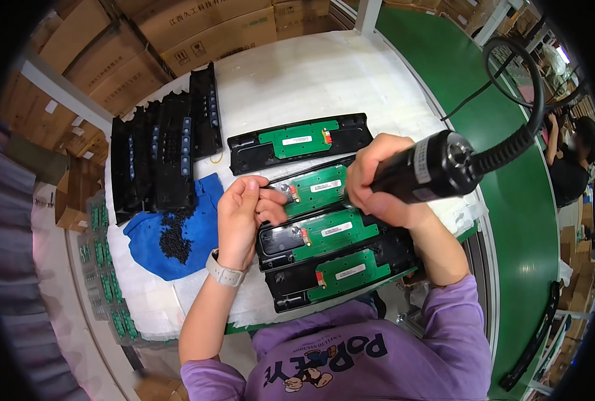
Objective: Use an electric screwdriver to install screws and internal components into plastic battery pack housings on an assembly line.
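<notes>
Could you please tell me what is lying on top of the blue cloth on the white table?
A loose heap of small black screws lies on the blue cloth. A stack of black housings overlaps its upper edge, hiding whatever lies beneath them.

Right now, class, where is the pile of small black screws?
In the head view, the black screws lie on the blue cloth, left of the left hand, below the stacked black housings.

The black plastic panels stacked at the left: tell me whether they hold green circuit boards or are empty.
Empty, as far as shown. The stacked black plastic panels show only bluish button strips, while the four panels by the hands carry green circuit boards.
</notes>
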A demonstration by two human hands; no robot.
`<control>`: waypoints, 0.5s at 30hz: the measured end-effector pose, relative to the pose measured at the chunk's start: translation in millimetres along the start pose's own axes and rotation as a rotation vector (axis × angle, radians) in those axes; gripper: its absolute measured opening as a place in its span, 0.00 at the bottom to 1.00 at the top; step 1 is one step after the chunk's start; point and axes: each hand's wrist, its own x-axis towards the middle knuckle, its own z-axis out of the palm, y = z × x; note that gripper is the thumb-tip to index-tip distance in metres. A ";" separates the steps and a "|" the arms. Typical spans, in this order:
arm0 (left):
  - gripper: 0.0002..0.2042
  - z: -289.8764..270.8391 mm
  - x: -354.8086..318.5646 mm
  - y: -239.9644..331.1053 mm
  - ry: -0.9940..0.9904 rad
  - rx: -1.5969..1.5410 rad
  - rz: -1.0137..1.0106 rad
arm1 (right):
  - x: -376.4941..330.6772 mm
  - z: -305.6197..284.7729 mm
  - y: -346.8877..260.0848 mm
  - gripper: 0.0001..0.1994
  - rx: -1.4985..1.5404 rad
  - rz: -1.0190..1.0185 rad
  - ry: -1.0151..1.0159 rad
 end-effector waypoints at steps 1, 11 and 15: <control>0.11 -1.5 -0.5 0.3 -0.005 -0.005 -0.015 | 0.6 0.5 1.3 0.13 -0.072 -0.030 -0.073; 0.04 3.4 1.0 12.4 -0.069 -0.120 -0.126 | 1.5 3.4 -2.2 0.12 -0.182 -0.055 -0.144; 0.03 3.5 -2.9 11.3 -0.077 -0.139 -0.106 | 2.1 4.4 -5.8 0.12 0.149 -0.042 -0.034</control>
